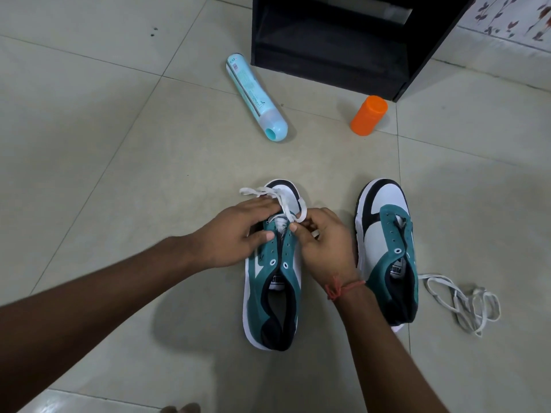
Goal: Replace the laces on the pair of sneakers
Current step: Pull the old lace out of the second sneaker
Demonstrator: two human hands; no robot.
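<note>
Two teal, white and black sneakers stand on the tiled floor, toes pointing away from me. On the left sneaker (pixel 272 293) a white lace (pixel 283 201) runs through the front eyelets and loops over the toe. My left hand (pixel 238 231) rests on that shoe's left side, fingers over the lace near the toe. My right hand (pixel 323 239) pinches the lace's right end beside the front eyelets. The right sneaker (pixel 387 242) has bare eyelets. A second white lace (pixel 459 302) lies in a loose tangle on the floor right of it.
A pale blue spray can (pixel 256 96) lies on its side on the floor beyond the shoes. An orange bottle (pixel 368 119) stands beside a black open cabinet (pixel 343 40) at the back. Toes show at the bottom edge (pixel 182 408).
</note>
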